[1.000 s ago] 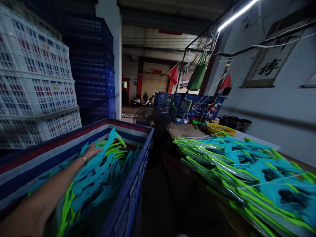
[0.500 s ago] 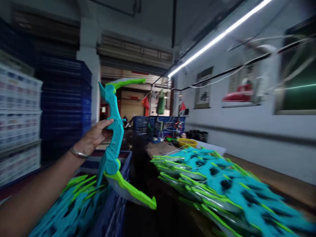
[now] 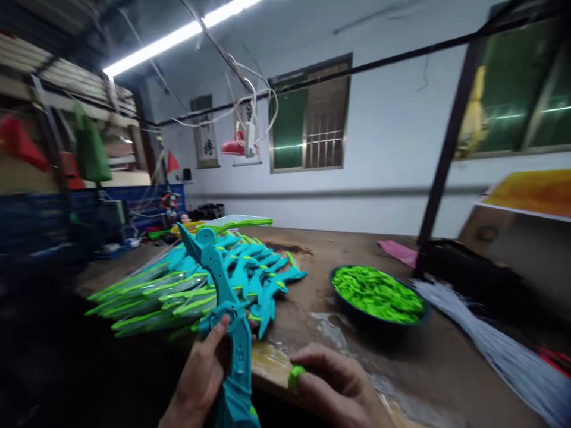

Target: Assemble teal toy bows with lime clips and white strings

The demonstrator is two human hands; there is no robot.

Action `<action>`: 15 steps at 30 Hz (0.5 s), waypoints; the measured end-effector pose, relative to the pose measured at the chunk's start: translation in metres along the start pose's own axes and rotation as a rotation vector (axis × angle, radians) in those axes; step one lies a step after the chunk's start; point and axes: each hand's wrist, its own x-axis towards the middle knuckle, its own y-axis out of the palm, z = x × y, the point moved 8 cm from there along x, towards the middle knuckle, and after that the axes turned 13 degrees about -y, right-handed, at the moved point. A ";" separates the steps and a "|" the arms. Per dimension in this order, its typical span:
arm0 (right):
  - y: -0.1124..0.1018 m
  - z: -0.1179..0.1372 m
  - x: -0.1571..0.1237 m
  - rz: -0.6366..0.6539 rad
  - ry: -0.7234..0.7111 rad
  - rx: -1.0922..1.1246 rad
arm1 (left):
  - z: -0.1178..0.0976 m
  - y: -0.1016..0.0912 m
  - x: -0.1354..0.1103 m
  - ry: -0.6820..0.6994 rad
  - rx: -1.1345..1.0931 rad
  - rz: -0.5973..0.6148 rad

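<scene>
A teal toy bow (image 3: 241, 348) with a bright green and clear limb at its top stands nearly upright in front of me. My left hand (image 3: 203, 371) is closed around its middle grip, thumb on the near face. The bow's lower end runs out of view. To the right, my right hand (image 3: 339, 386) pinches a small bright green plastic piece (image 3: 295, 377) between thumb and fingertips, apart from the bow. Behind the bow, a heap of similar toy bows (image 3: 169, 291) lies on the workbench (image 3: 307, 351). A dark round basin (image 3: 379, 326) holds many green pieces like the pinched one.
A bundle of pale cords (image 3: 486, 345) lies at the bench's right side, near a dark upright post (image 3: 446, 148). Behind it is a pink sheet (image 3: 398, 252). Cables and a red lamp (image 3: 232, 147) hang overhead. Blue crates (image 3: 27, 220) stand at the far left.
My view has swung right, from the crates toward the bench and wall. The bow in my left hand has come lower and closer. My right hand has appeared, pinching a green piece.
</scene>
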 end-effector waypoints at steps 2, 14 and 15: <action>-0.010 -0.005 0.003 -0.044 0.028 -0.023 | 0.030 0.009 0.007 -0.067 -0.014 0.057; -0.015 -0.029 0.010 -0.186 -0.028 0.218 | 0.099 0.004 0.013 -0.132 0.144 0.079; -0.014 -0.029 0.008 -0.158 -0.021 0.198 | 0.100 -0.002 0.013 -0.072 0.203 0.034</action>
